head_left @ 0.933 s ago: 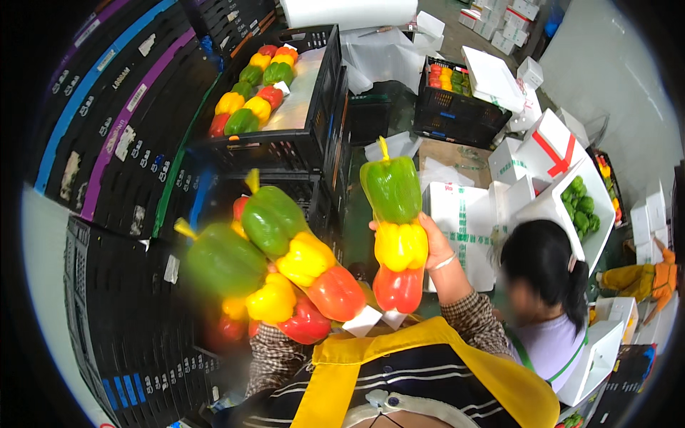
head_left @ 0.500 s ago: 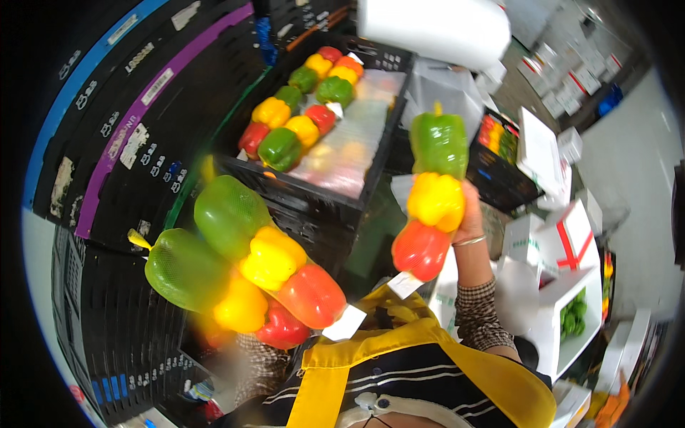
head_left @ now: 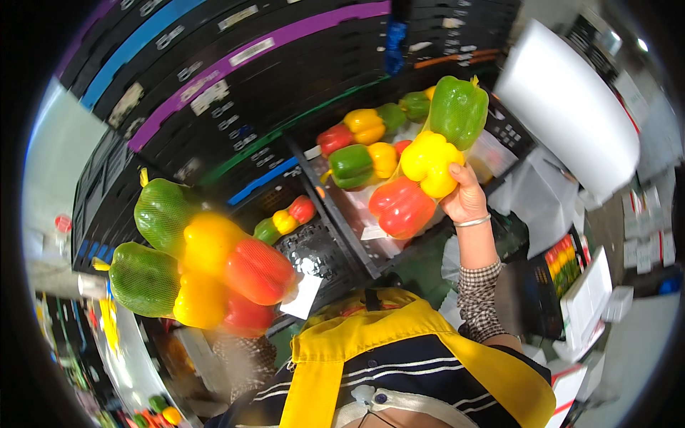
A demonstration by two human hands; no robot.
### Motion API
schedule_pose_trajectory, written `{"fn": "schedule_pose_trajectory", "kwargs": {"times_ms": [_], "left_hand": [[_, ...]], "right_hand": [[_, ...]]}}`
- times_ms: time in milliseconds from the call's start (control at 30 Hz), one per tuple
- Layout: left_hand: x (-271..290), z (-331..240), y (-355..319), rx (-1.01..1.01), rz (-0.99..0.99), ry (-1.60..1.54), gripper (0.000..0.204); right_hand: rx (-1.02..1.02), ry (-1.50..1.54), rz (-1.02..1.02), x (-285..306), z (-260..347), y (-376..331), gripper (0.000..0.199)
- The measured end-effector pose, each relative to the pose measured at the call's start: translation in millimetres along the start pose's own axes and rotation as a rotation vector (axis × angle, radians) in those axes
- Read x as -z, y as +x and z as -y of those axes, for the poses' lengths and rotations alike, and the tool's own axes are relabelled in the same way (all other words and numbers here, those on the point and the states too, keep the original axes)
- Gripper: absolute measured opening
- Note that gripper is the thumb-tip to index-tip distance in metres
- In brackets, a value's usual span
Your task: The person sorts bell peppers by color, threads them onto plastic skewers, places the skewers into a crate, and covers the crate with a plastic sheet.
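My right hand [head_left: 467,194] is closed on a netted pack of bell peppers [head_left: 432,160], green, yellow and red in a row, with a white tag at the red end. It grips the pack near the yellow pepper, above a black crate [head_left: 335,207]. Inside that crate lie more pepper packs [head_left: 353,165] on clear plastic. On the left, two similar netted packs [head_left: 257,267] hang together in the air, held by my left hand. The packs hide its fingers; only the blurred checked sleeve [head_left: 242,357] shows below them. A white tag [head_left: 302,294] sticks out from one pack.
Stacked black crates [head_left: 235,93] with coloured strips rise behind. Left of the crate, a second black crate [head_left: 314,257] holds one pepper pack [head_left: 285,220]. A large white roll [head_left: 571,107] stands at the right, above a crate of peppers [head_left: 560,264] and white boxes.
My view has swung, bringing the second crate into sight on the left. My right hand has carried its pack over the crate's peppers. Both left packs are still held.
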State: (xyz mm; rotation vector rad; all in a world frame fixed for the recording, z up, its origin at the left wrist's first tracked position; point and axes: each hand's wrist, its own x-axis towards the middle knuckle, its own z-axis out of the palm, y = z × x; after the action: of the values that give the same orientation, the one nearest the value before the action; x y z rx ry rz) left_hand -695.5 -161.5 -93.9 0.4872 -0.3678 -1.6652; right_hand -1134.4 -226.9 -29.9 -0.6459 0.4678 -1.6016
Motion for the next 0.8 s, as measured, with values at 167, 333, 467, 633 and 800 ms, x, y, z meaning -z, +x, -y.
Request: {"fn": "schedule_pose_trajectory", "kwargs": {"times_ms": [167, 333, 467, 633, 800], "left_hand": [[11.1, -22.7, -29.0, -0.193, -0.076, -0.025, 0.052], [47.3, -62.8, -49.8, -0.366, -0.102, -0.088, 0.051], [84.9, -85.0, -69.8, -0.462, -0.159, -0.135, 0.051], [127.8, -94.0, -79.9, -0.489, -0.235, -0.213, 0.051], [157.0, -104.3, -76.2, -0.449, -0.287, -0.26, 0.051]], "right_hand": [[-0.071, -0.089, 0.08, -49.5, -40.7, 41.8, 0.063], [-0.178, -0.149, 0.204, -103.9, -94.8, 71.1, 0.061], [-0.367, -0.175, 0.312, -149.9, -156.1, 82.9, 0.061], [-0.605, -0.228, 0.353, -176.5, -236.1, 81.9, 0.06], [-0.701, -0.479, 0.405, -176.4, -306.1, 69.1, 0.065]]}}
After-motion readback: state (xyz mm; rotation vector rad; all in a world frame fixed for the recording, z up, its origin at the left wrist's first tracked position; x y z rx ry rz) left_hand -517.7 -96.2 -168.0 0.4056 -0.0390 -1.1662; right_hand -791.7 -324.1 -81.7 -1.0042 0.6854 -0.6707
